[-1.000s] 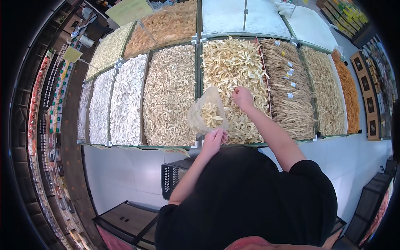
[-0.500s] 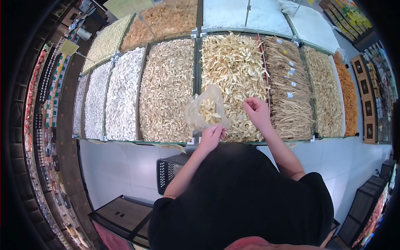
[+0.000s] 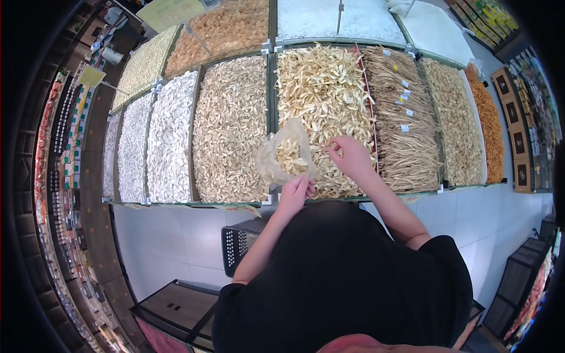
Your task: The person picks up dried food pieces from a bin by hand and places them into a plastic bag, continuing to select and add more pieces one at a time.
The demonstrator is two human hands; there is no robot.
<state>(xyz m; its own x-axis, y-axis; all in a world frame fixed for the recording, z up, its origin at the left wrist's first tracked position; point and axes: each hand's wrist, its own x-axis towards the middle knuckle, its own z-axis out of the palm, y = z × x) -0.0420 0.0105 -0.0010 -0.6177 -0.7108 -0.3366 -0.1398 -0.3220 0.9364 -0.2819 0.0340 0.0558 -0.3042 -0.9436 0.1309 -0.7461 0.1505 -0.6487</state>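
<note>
My left hand point(image 3: 296, 193) is closed on the lower rim of a thin clear plastic bag point(image 3: 266, 160). The bag's mouth gapes, and a small heap of pale yellow dried slices point(image 3: 289, 155) lies inside. To the right of the bag, my right hand point(image 3: 352, 157) hovers over a bin of the same long dried slices point(image 3: 321, 76). Its thumb and fingertips come together in a pinch; what they hold, if anything, is too small to make out.
On the left are bins of smaller beige slices point(image 3: 229, 117) and white slices point(image 3: 170, 117). Bundled brown roots point(image 3: 400, 106) with labels fill the bin on the right. A dark shopping basket point(image 3: 235, 250) stands below the counter's front edge.
My right hand has moved left, closer to the bag, with its fingers still pinched. My left hand keeps hold of the bag. The whole view has shifted slightly.
</note>
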